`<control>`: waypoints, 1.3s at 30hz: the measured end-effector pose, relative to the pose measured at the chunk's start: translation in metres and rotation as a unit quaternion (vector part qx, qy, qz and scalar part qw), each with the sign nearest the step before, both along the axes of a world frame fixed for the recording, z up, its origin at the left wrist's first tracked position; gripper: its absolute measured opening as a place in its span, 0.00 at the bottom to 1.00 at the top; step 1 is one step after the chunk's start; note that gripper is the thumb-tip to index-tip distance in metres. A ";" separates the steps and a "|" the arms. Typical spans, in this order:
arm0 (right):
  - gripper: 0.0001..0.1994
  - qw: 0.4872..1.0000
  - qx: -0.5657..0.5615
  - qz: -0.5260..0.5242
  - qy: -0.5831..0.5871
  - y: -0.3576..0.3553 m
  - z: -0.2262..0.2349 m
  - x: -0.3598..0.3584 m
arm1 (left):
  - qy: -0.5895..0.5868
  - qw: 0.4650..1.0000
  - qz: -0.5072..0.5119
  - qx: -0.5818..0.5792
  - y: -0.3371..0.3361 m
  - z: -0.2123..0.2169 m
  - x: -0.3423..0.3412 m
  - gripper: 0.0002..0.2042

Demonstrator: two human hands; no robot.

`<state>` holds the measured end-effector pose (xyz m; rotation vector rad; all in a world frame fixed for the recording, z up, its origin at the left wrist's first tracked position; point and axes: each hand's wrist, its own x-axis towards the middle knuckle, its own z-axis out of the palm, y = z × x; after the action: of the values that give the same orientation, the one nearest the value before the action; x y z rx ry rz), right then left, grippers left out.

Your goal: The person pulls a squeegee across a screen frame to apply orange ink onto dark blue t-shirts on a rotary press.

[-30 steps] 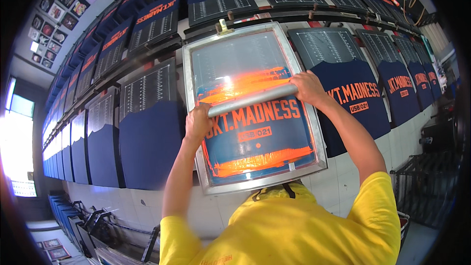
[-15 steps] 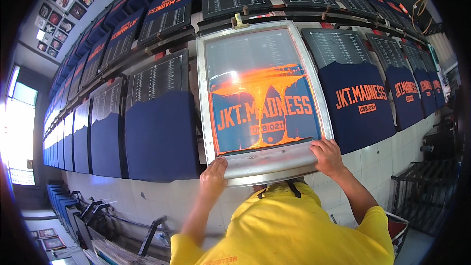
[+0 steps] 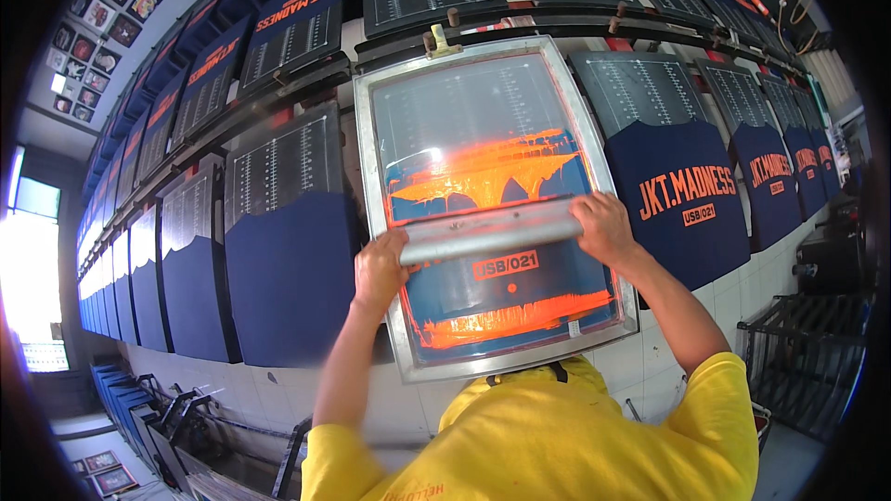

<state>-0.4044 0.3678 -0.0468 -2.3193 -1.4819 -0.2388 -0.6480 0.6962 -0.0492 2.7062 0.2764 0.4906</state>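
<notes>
My left hand (image 3: 380,269) and my right hand (image 3: 605,227) are closed on the two ends of a metal-handled squeegee (image 3: 497,234). It lies across the middle of a silver-framed printing screen (image 3: 371,153). Wet orange ink (image 3: 483,184) is heaped on the mesh on the squeegee's far side. A second orange band (image 3: 510,317) runs along the screen's near end. Through the mesh show part of an orange design and dark blue fabric. The squeegee's blade edge is mostly hidden under its handle.
Dark blue shirts lie on boards either side: a plain one (image 3: 292,288) at left and one printed in orange (image 3: 682,209) at right. More shirt boards line the far row. A rail with a yellowish clamp (image 3: 443,42) runs behind the screen. Black metal racks (image 3: 800,353) stand at lower right.
Both hands have moved the squeegee away from me, from the screen's near end to its middle. The ink streaks that ran toward me are now gathered beyond it.
</notes>
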 end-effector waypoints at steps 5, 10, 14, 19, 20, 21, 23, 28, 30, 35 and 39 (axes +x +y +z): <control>0.09 1.000 -0.016 -0.006 -0.001 0.032 0.002 0.053 | 0.007 1.000 0.014 0.017 0.032 0.007 0.047 0.17; 0.06 0.999 -0.050 -0.008 0.001 0.042 0.007 0.066 | 0.020 0.999 0.034 0.010 0.042 0.005 0.055 0.16; 0.06 1.000 -0.016 0.001 -0.004 0.034 0.010 0.067 | 0.063 0.997 0.046 0.017 0.035 0.021 0.056 0.15; 0.07 1.000 -0.012 0.008 0.003 -0.006 0.033 0.017 | 0.017 0.999 0.034 0.009 -0.014 0.029 0.000 0.17; 0.11 1.000 -0.028 0.005 0.000 -0.022 0.029 0.004 | 0.015 1.000 0.022 0.013 -0.028 0.029 -0.013 0.18; 0.15 0.999 -0.045 0.002 -0.004 -0.040 0.025 -0.008 | 0.017 1.000 0.018 0.010 -0.043 0.030 -0.028 0.18; 0.11 0.999 0.013 0.029 -0.015 -0.067 0.025 -0.039 | 0.039 0.999 0.016 0.003 -0.076 0.040 -0.056 0.19; 0.14 1.000 0.003 0.007 0.000 -0.111 0.018 -0.096 | 0.073 0.996 0.038 -0.027 -0.123 0.027 -0.108 0.22; 0.14 1.000 0.000 0.002 0.003 -0.114 0.021 -0.107 | 0.062 0.998 0.030 -0.012 -0.129 0.023 -0.115 0.23; 0.15 1.000 0.024 -0.005 -0.003 -0.107 0.002 -0.098 | 0.038 0.999 0.025 0.017 -0.121 0.003 -0.109 0.24; 0.15 1.000 0.021 -0.003 -0.002 -0.082 -0.001 -0.064 | 0.056 0.998 0.023 0.014 -0.092 0.006 -0.076 0.24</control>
<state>-0.4688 0.2859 -0.0481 -2.2914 -1.4586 -0.2744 -0.7239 0.6039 -0.0434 2.7652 0.3642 0.3596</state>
